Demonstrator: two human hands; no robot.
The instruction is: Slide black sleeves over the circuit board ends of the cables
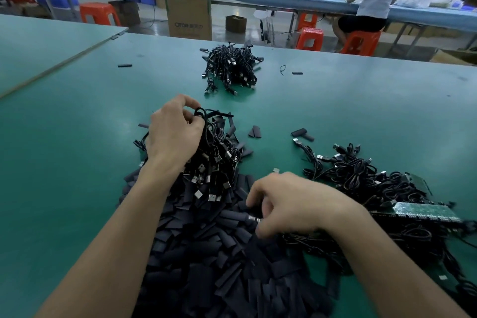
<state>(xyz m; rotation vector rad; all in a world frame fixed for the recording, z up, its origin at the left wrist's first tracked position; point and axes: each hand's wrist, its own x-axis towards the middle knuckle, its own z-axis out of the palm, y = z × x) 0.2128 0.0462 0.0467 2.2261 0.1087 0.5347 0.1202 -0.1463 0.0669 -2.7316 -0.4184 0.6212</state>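
**Q:** Largest to smallest?

**A:** Green table [77,137]. On it, pile of black sleeves [219,271], spreading beneath both wrists and nearward of all fingers. Loose cable heap [361,181] to the outer side of the right fingers, bearing a green board strip [426,210]. Far cable heap [232,67], well beyond the left fingertips.

**Q:** Hands?

**A:** Left hand [173,134]: clenched round a cable bundle [214,162], loops at the fingertips, metal plugs hanging toward the wrist. Right hand [291,204]: fingers and thumb bent inward, apparently pinching one black sleeve [235,214] at its near end.

**Q:** Relation governing the coming move?

**A:** Lies roughly level, long axis pointing away from the right fingertips toward the left forearm. Meets a pale-marked board end [254,219] right at those fingertips, at the sleeve's mouth. Sits nearest the right hand, well apart from the left. Probably calls for a push along that axis. Depth of board inside sleeve: cannot tell.
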